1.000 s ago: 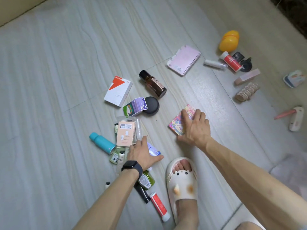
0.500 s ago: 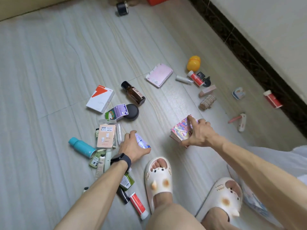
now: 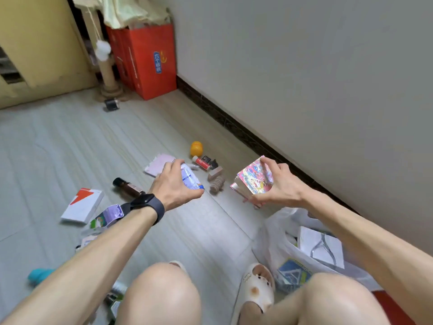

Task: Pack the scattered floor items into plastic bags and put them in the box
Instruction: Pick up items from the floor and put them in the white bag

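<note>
Indoors, pale wood-look floor [image 3: 58, 148], grey wall [image 3: 304, 66] with dark skirting [image 3: 234, 123]; left hand [image 3: 174, 184] grips white tube [image 3: 191, 179], right hand [image 3: 278, 186] pinches colourful box [image 3: 254, 180] over plastic bag [image 3: 276, 249].

At the far corner of the floor [image 3: 58, 141] a red gift bag [image 3: 152, 64] stands against the grey wall [image 3: 304, 66], pale green cloth [image 3: 121, 10] draped over its top; just left, a rope scratching post [image 3: 106, 66] with a white pompom [image 3: 103, 50]; a yellow cabinet [image 3: 39, 43] lines the far edge; a dark skirting board [image 3: 234, 123] follows the right edge; a cream slipper [image 3: 257, 287] sits near the near edge.
</note>
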{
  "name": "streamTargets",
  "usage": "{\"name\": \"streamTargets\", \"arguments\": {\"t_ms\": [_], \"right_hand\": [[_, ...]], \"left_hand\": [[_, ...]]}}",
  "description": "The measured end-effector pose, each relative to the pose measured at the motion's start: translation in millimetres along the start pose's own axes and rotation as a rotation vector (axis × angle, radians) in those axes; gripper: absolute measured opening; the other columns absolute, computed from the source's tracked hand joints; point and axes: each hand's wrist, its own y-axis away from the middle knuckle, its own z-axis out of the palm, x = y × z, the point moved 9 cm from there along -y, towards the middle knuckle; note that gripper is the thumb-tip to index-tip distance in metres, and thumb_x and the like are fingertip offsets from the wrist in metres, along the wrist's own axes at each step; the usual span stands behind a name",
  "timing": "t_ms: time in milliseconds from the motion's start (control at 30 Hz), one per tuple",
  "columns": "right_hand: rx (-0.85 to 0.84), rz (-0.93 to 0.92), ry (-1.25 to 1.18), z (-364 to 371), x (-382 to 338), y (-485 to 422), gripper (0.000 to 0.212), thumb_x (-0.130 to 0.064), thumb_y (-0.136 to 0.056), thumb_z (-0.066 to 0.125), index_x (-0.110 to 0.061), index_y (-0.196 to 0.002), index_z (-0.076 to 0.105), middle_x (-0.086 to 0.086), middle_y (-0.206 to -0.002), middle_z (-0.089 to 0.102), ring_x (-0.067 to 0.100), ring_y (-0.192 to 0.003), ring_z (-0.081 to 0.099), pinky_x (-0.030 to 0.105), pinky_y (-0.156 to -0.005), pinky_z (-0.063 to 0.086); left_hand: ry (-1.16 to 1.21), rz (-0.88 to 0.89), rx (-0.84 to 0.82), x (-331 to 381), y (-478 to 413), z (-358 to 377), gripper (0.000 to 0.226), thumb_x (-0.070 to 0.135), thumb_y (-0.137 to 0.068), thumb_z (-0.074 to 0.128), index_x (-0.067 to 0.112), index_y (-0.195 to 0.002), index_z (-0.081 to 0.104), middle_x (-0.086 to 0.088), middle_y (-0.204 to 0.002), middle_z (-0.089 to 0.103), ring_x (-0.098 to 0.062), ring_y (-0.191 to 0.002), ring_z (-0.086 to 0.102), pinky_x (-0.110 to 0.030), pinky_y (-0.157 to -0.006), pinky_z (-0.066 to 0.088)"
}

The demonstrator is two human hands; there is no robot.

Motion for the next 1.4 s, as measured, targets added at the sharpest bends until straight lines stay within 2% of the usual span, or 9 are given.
{"name": "streamTargets", "arguments": {"t_ms": [133,267,333,467,633,767,1000,1267,1400], "right_hand": [[0.226,0.121,-0.343,-32,83,56,0.116,-0.057,-0.051,0.084,-0.05,-0.147,0.019,-0.005,-0.128,0.033,0.014,-0.118,0.046,0.041,-0.103,0.047],[0.435,0.265,-0.586,-27,174,110,0.087,-0.056,-0.05,0.086,-0.045,-0.128,0.048,0.0,-0.128,0.052,0.011,-0.118,0.051,0.029,-0.098,0.044],[0.423,0.372,-0.532,-9,209,128,0.079,-0.059,-0.048,0.089,-0.044,-0.116,0.052,0.003,-0.121,0.059,0.017,-0.112,0.058,0.034,-0.097,0.049],[0.332,0.557,-0.278,31,237,138,0.118,-0.063,-0.048,0.082,-0.034,-0.149,0.027,0.009,-0.139,0.036,0.028,-0.128,0.04,0.039,-0.109,0.039],[0.293,0.607,-0.1,57,213,111,0.12,-0.067,-0.051,0.067,-0.028,-0.151,0.014,0.013,-0.14,0.025,0.037,-0.124,0.03,0.043,-0.102,0.038],[0.377,0.619,0.065,73,189,83,0.114,-0.072,-0.054,0.064,-0.024,-0.148,0.021,0.013,-0.131,0.028,0.036,-0.111,0.035,0.043,-0.094,0.042],[0.437,0.521,0.181,105,175,68,0.094,-0.033,-0.06,0.071,-0.019,-0.147,0.037,0.012,-0.132,0.039,0.033,-0.108,0.041,0.041,-0.087,0.045],[0.291,0.384,0.356,121,214,80,0.076,-0.057,-0.075,0.062,-0.025,-0.143,0.048,0.015,-0.148,0.045,0.035,-0.138,0.038,0.05,-0.107,0.037],[0.343,0.43,0.426,97,227,99,0.062,-0.062,-0.079,0.048,-0.02,-0.12,0.067,0.01,-0.134,0.059,0.032,-0.129,0.046,0.051,-0.104,0.036]], "left_hand": [[-0.035,0.203,0.011,93,-2,-4,0.094,0.059,-0.058,0.076,0.028,-0.138,0.037,0.003,-0.124,0.047,-0.022,-0.112,0.054,-0.033,-0.093,0.046],[-0.082,0.354,-0.009,168,11,28,0.096,0.061,-0.057,0.072,0.027,-0.139,0.035,0.002,-0.119,0.046,-0.026,-0.108,0.053,-0.035,-0.093,0.044],[-0.111,0.411,-0.053,189,20,54,0.096,0.059,-0.058,0.074,0.027,-0.139,0.034,0.0,-0.12,0.046,-0.029,-0.103,0.055,-0.038,-0.091,0.047],[-0.239,0.49,-0.146,198,32,103,0.097,0.064,-0.058,0.067,0.027,-0.14,0.031,0.001,-0.121,0.046,-0.031,-0.098,0.056,-0.041,-0.087,0.05],[-0.338,0.5,-0.21,193,25,124,0.096,0.063,-0.057,0.066,0.027,-0.14,0.03,0.001,-0.121,0.046,-0.031,-0.1,0.055,-0.042,-0.088,0.05],[-0.283,0.456,-0.199,186,14,122,0.096,0.056,-0.062,0.072,0.021,-0.142,0.032,-0.001,-0.117,0.046,-0.029,-0.102,0.054,-0.039,-0.09,0.049],[-0.316,0.432,-0.205,168,3,124,0.094,0.057,-0.06,0.072,0.023,-0.139,0.034,-0.001,-0.116,0.046,-0.03,-0.1,0.054,-0.039,-0.085,0.049],[-0.305,0.465,-0.197,169,4,121,0.093,0.056,-0.062,0.073,0.022,-0.139,0.034,-0.001,-0.115,0.045,-0.03,-0.101,0.053,-0.037,-0.085,0.047],[-0.261,0.506,-0.218,182,11,122,0.096,0.057,-0.062,0.073,0.024,-0.141,0.033,-0.001,-0.122,0.046,-0.028,-0.101,0.053,-0.039,-0.089,0.048]]}}
